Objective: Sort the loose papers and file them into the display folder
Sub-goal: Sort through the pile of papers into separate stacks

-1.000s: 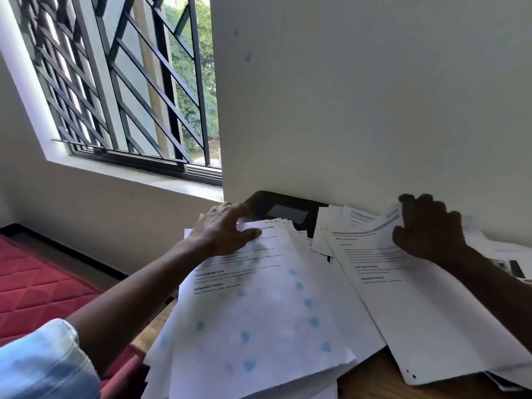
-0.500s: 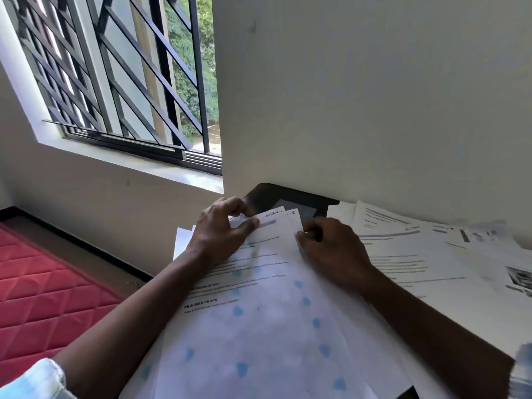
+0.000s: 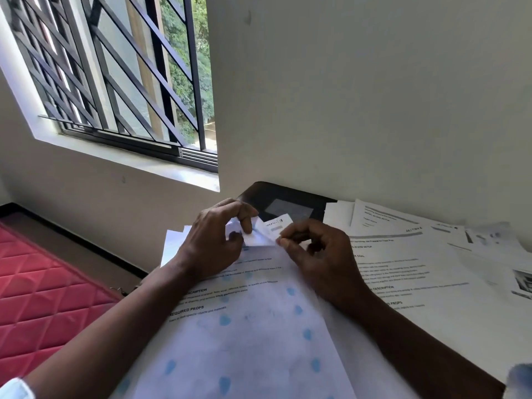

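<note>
Forearms stretched in from both lower corners, a pale left cuff (image 3: 14, 388) and a pale right cuff (image 3: 519, 380) at the frame's edge, and met over the stack (image 3: 244, 341). That stack of printed sheets lay nearest, its top page marked with faint blue spots and lines of text. On its far left part rested the left hand (image 3: 210, 249), palm down, wrist low on the paper, knuckles raised. Its fingers (image 3: 247, 223) were curled downward, index and thumb pinching the stack's far corner (image 3: 266, 233), which stood bent up off the pages beneath. Just right of it sat the right hand (image 3: 322, 257), back upward, wrist angled toward the lower right. Its fingers (image 3: 288, 241) were bent in, thumb and index tips nipping the same corner from the right side, the rest tucked loosely under the palm. The two hands were close together at that corner. To the right lay more papers (image 3: 417, 272), spread and overlapping toward the wall (image 3: 374, 110). Beyond the hands a black folder (image 3: 288, 197) with a clear label pocket lay flat against the wall, partly under the sheets. Far left were a red mattress (image 3: 43, 298) and a barred window (image 3: 115, 82).
</note>
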A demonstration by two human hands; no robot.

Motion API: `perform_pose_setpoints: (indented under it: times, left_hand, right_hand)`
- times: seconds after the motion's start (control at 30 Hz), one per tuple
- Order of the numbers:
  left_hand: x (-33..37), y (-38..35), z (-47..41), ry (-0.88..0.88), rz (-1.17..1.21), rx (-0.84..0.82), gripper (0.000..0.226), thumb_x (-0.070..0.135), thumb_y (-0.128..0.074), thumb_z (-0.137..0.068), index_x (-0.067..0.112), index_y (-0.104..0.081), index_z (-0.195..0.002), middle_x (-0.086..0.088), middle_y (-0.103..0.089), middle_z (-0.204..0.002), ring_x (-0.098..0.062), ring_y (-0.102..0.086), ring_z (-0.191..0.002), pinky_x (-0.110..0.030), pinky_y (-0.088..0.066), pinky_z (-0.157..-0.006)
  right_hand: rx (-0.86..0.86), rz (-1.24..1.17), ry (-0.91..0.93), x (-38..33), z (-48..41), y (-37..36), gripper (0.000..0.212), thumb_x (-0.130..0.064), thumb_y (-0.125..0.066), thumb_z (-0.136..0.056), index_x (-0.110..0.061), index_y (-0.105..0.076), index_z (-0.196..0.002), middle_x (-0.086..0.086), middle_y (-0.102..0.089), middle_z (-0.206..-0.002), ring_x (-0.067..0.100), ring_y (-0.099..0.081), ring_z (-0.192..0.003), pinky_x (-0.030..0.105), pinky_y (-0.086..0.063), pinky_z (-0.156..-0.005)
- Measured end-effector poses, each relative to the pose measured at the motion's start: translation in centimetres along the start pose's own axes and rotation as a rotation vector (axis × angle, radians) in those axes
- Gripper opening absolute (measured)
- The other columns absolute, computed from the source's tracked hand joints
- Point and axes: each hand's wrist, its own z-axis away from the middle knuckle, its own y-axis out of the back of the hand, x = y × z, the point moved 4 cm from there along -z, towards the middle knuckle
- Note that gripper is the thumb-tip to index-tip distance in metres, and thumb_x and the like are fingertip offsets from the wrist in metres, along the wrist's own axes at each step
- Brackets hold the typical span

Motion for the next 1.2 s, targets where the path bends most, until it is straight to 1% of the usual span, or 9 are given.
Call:
perform_pose_setpoints:
  times: [0.1, 0.2, 0.3, 0.43, 0.57, 0.77, 0.87, 1.0, 1.2]
  left_hand:
    - [-0.5, -0.2, 0.1, 0.051, 0.068, -0.011, 0.050, -0.008, -0.058, -0.075, 0.025, -0.055, -0.112, 0.018, -0.069, -0.117, 0.000, -0.066, -0.109, -0.012, -0.045, -0.089]
    - [-0.6, -0.7, -0.1, 0.068, 0.081, -0.100, 0.069, -0.010, -0.060, -0.077, 0.029, -0.049, -0.133, 0.015, -0.068, -0.121, -0.006, -0.065, -0.114, -0.016, -0.046, -0.094]
    - [-0.2, -0.6, -0.1, -0.017, -0.041, -0.093, 0.052, -0.007, -0.061, -0.074, 0.034, -0.068, -0.104, 0.021, -0.069, -0.103, -0.002, -0.062, -0.097, -0.010, -0.041, -0.081]
    - [-0.3, 0.0, -0.1, -0.026, 0.012, -0.019, 0.035, 0.001, -0.056, -0.062, 0.036, -0.056, -0.068, 0.017, -0.062, -0.081, -0.006, -0.056, -0.075, -0.019, -0.040, -0.065]
    - [-0.8, 0.3, -0.2, -0.037, 0.095, 0.022, 0.041, -0.002, -0.062, -0.059, 0.037, -0.051, -0.062, 0.007, -0.069, -0.090, -0.015, -0.065, -0.081, -0.028, -0.047, -0.068]
    - [-1.4, -0.1, -0.2, -0.024, 0.122, 0.015, 0.027, 0.002, -0.066, -0.055, 0.027, -0.057, -0.060, 0.005, -0.069, -0.113, -0.015, -0.067, -0.104, -0.027, -0.050, -0.076]
    - [-1.5, -0.2, -0.2, -0.024, 0.122, 0.000, 0.023, 0.005, -0.067, -0.056, 0.025, -0.057, -0.059, 0.007, -0.070, -0.120, -0.014, -0.067, -0.108, -0.025, -0.050, -0.080]
    - [-1.9, -0.4, -0.2, -0.035, 0.120, -0.022, 0.019, 0.002, -0.070, -0.056, 0.017, -0.059, -0.060, 0.007, -0.071, -0.120, -0.015, -0.069, -0.105, -0.024, -0.050, -0.079]
    - [-1.9, -0.5, -0.2, -0.026, 0.152, -0.015, 0.025, -0.003, -0.070, -0.058, 0.019, -0.060, -0.062, 0.005, -0.070, -0.120, -0.017, -0.069, -0.107, -0.027, -0.051, -0.078]
  right_hand:
    - [-0.084, -0.231, -0.059, -0.4, 0.2, 0.2, 0.018, -0.030, -0.066, -0.094, -0.014, -0.074, -0.097, 0.005, -0.078, -0.080, 0.030, -0.073, -0.074, 0.039, -0.052, -0.066]
    - [-0.064, -0.415, -0.172, 0.1, -0.2, 0.9, 0.015, -0.012, -0.061, -0.100, -0.001, -0.071, -0.101, 0.017, -0.076, -0.080, 0.028, -0.074, -0.074, 0.036, -0.056, -0.070]
    - [0.051, -0.312, -0.249, 1.1, -0.5, 1.0, 0.014, -0.006, -0.061, -0.100, -0.010, -0.074, -0.098, 0.008, -0.078, -0.084, 0.017, -0.072, -0.078, 0.034, -0.054, -0.074]
    - [0.152, 0.257, -0.225, 2.2, -0.9, 0.8, 0.013, -0.028, -0.068, -0.091, -0.026, -0.074, -0.102, -0.011, -0.071, -0.095, 0.010, -0.064, -0.090, 0.037, -0.053, -0.086]
    - [-0.001, 0.357, -0.220, 1.7, -0.9, -0.1, 0.027, -0.045, -0.067, -0.084, -0.028, -0.072, -0.104, -0.013, -0.069, -0.098, 0.015, -0.059, -0.098, 0.038, -0.052, -0.085]
    - [0.135, 0.321, -0.089, -1.2, -1.5, 1.5, 0.018, -0.018, -0.077, -0.080, -0.028, -0.071, -0.094, -0.020, -0.068, -0.079, 0.009, -0.063, -0.084, 0.033, -0.053, -0.075]
    - [-0.049, 0.241, -0.332, -1.3, -2.3, 1.6, 0.026, -0.035, -0.078, -0.083, -0.029, -0.066, -0.105, -0.014, -0.067, -0.092, 0.011, -0.065, -0.085, 0.033, -0.055, -0.080]
    - [-0.300, 0.769, -0.425, -1.0, -2.4, 2.7, 0.042, -0.060, -0.063, -0.086, -0.030, -0.060, -0.113, -0.007, -0.062, -0.111, 0.020, -0.061, -0.104, 0.035, -0.049, -0.087]
    - [-0.332, 0.318, -0.386, -0.8, -3.3, 3.7, 0.020, -0.042, -0.082, -0.081, -0.025, -0.073, -0.079, -0.016, -0.067, -0.069, 0.004, -0.063, -0.070, 0.029, -0.050, -0.072]
